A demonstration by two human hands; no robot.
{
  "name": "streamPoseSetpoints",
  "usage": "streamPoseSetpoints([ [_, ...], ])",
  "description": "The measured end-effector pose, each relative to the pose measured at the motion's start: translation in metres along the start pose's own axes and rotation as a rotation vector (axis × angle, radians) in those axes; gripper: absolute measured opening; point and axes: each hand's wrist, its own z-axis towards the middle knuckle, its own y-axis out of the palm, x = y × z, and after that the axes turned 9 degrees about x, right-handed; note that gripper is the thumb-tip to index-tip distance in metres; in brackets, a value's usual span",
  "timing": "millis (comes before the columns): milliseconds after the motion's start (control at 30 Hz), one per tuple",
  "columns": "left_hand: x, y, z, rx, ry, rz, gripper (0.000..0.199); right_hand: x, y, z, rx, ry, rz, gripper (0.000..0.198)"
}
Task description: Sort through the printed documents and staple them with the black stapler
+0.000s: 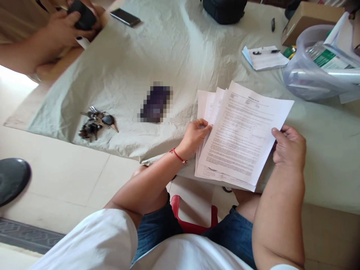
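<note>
The printed sheets (244, 138) lie between the two hands, fanned and overlapping over the near edge of the cloth-covered table (126, 56), with the top sheet angled up to the right. The left hand (195, 138) is clamped on their left edge, its thumb beside the top sheet's margin, while the right hand (289, 146) pinches the top sheet's right edge, thumb on the printed face and fingers curled underneath. Left of the left hand, well apart from the sheets, rests a bunch of keys (98, 123).
</note>
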Motion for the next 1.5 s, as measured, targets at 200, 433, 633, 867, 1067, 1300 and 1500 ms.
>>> streamPoseSetpoints([
  [200,0.001,0.000,0.000,0.014,-0.072,-0.028,0.026,0.000,-0.002,0.002,0.041,-0.014,-0.042,0.025],
  [433,0.003,0.000,-0.002,-0.019,-0.117,-0.095,0.026,-0.006,-0.006,0.006,0.179,-0.061,-0.094,0.020],
  [633,0.006,-0.001,-0.003,-0.027,-0.144,-0.098,0.026,-0.010,-0.005,0.004,0.194,-0.049,-0.040,0.021],
  [867,0.008,0.000,-0.003,-0.002,-0.131,-0.030,0.027,-0.011,-0.001,0.001,0.164,-0.022,-0.047,0.023],
  [1067,0.006,0.000,-0.004,-0.028,-0.122,-0.059,0.032,-0.008,-0.002,0.001,0.137,-0.033,-0.096,0.021],
  [1300,0.006,0.000,-0.006,-0.055,-0.020,-0.020,0.031,-0.007,0.002,-0.004,0.117,-0.041,-0.086,0.018],
  [1500,0.004,0.000,-0.004,-0.044,-0.027,-0.014,0.024,-0.005,0.005,-0.004,0.080,-0.007,-0.040,0.023],
])
